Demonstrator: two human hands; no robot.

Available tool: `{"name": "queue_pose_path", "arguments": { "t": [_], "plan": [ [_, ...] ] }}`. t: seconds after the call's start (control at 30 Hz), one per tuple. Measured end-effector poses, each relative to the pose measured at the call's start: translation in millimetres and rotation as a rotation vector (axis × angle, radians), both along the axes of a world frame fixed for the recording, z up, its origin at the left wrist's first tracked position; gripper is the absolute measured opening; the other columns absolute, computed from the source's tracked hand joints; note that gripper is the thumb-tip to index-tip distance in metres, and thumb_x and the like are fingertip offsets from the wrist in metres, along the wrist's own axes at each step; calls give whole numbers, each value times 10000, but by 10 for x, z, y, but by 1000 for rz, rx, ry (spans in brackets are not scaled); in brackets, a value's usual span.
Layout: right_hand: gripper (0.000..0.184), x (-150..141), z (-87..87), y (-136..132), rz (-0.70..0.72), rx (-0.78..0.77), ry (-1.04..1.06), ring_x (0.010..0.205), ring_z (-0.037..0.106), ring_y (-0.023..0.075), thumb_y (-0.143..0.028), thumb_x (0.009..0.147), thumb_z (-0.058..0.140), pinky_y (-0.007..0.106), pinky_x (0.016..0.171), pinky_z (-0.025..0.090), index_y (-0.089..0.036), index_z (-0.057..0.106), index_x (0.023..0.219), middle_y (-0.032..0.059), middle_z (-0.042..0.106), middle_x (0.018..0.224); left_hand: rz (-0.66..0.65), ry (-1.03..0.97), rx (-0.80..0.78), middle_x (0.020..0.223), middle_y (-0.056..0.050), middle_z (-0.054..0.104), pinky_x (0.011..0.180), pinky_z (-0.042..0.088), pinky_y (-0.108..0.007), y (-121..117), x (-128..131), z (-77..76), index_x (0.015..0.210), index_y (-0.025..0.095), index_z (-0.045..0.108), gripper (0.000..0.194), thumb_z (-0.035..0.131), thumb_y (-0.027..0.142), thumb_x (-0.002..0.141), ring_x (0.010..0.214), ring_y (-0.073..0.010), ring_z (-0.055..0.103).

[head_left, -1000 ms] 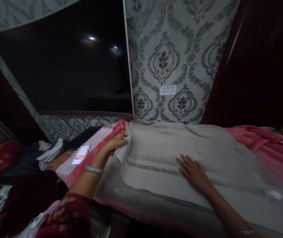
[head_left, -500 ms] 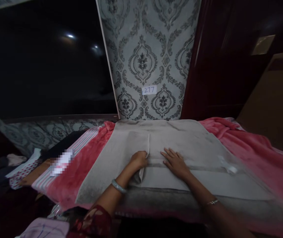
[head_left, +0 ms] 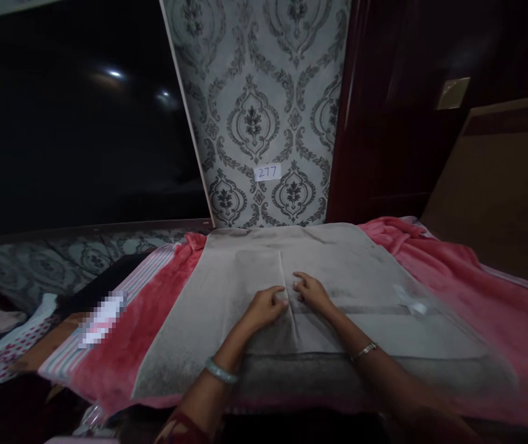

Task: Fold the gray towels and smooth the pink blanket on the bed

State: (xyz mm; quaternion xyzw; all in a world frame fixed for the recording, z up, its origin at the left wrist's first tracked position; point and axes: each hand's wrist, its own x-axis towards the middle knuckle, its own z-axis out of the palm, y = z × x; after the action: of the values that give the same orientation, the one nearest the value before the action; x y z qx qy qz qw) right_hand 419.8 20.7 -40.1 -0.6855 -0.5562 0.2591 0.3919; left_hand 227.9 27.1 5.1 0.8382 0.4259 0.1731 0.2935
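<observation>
A light grey cloth (head_left: 254, 271) lies with its left part folded over, the flap's edge running up the middle between my hands. My left hand (head_left: 264, 308), a bangle at its wrist, rests on the flap just left of that edge, thumb and forefinger apart. Across the edge, my right hand (head_left: 313, 295) is over the cloth with its forefinger stretched out and the other fingers bent. Neither hand visibly grips the fabric. A larger grey cloth (head_left: 175, 345) spreads beneath the folded one, over a pink-red blanket (head_left: 153, 314).
A small clear and white item (head_left: 416, 306) lies on the cloth's right side. The patterned wall (head_left: 286, 98) bears a "277" label (head_left: 267, 172). A dark screen (head_left: 83, 135) stands left, a cardboard panel (head_left: 499, 185) right. Dotted fabric (head_left: 12, 354) lies far left.
My left hand has let go of the flap's edge, which now lies flatter and straighter. My right hand has moved in toward that edge, its fingers more bent. The view has shifted slightly.
</observation>
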Motion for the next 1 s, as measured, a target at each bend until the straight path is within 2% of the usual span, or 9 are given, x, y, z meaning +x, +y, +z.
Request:
{"name": "queue_pose_path", "arguments": {
  "t": [0.07, 0.17, 0.27, 0.37, 0.53, 0.63, 0.77, 0.87, 1.0],
  "plan": [
    [497, -56, 43, 70, 6, -28, -9, 552, 624, 117, -269, 913, 443, 220, 553, 502, -167, 510, 1395, 1, 689, 823, 92, -197, 78, 921, -74, 727, 804, 529, -332, 103, -277, -22, 1212, 164, 665, 412, 521, 311, 856, 836, -207, 670],
    [553, -165, 105, 189, 11, -50, -49, 644, 651, 143, -267, 910, 501, 231, 610, 507, -168, 459, 1453, 26, 706, 867, 374, -364, 266, 1109, -113, 689, 908, 513, -389, 291, -714, -85, 1083, 172, 701, 341, 561, 280, 791, 988, -236, 639],
    [629, -303, 163, 298, 0, -32, -105, 899, 674, 210, -235, 870, 583, 284, 803, 515, -138, 443, 1475, 79, 719, 993, 559, -455, 161, 1103, -110, 682, 901, 523, -399, 433, -1004, -231, 1102, 165, 681, 399, 598, 321, 745, 963, -235, 643],
    [666, -414, 224, 366, -1, 3, -139, 1107, 626, 233, -146, 822, 599, 304, 950, 476, -153, 460, 1473, 98, 677, 1207, 546, -533, -10, 973, -82, 708, 886, 530, -386, 487, -1102, -403, 1095, 160, 675, 451, 628, 425, 733, 946, -235, 662],
    [633, -353, 271, 358, -56, 95, -191, 1268, 527, 178, -49, 831, 448, 257, 1087, 373, -213, 522, 1438, 56, 558, 1402, 511, -577, 0, 966, -90, 712, 905, 525, -397, 456, -1075, -547, 1114, 162, 664, 620, 639, 609, 684, 953, -247, 667],
    [634, -218, 194, 296, -120, 54, -241, 1219, 566, 205, -55, 825, 434, 289, 1065, 404, -193, 528, 1437, 88, 583, 1359, 482, -558, 35, 981, -91, 708, 885, 526, -389, 427, -1043, -561, 1133, 160, 661, 654, 632, 635, 684, 930, -242, 663],
    [624, -112, 70, 226, -104, 22, -249, 1233, 561, 200, -67, 810, 457, 283, 1064, 411, -179, 546, 1417, 79, 605, 1350, 466, -535, 44, 895, -62, 698, 777, 525, -356, 389, -1017, -557, 1161, 176, 659, 649, 631, 634, 702, 851, -231, 652],
    [601, -107, 57, 190, -100, 27, -246, 1272, 536, 200, -134, 858, 462, 293, 1079, 399, -164, 490, 1458, 88, 576, 1396, 423, -521, 23, 854, -39, 676, 736, 513, -332, 344, -1017, -533, 1231, 180, 635, 692, 626, 650, 722, 808, -215, 640],
    [672, -132, 91, 112, -102, -26, -257, 1220, 580, 261, -282, 882, 568, 335, 1015, 447, -171, 395, 1522, 106, 623, 1332, 359, -504, -52, 911, -56, 681, 812, 512, -350, 297, -1011, -502, 1338, 168, 568, 787, 642, 660, 728, 875, -228, 650]
  ]
}}
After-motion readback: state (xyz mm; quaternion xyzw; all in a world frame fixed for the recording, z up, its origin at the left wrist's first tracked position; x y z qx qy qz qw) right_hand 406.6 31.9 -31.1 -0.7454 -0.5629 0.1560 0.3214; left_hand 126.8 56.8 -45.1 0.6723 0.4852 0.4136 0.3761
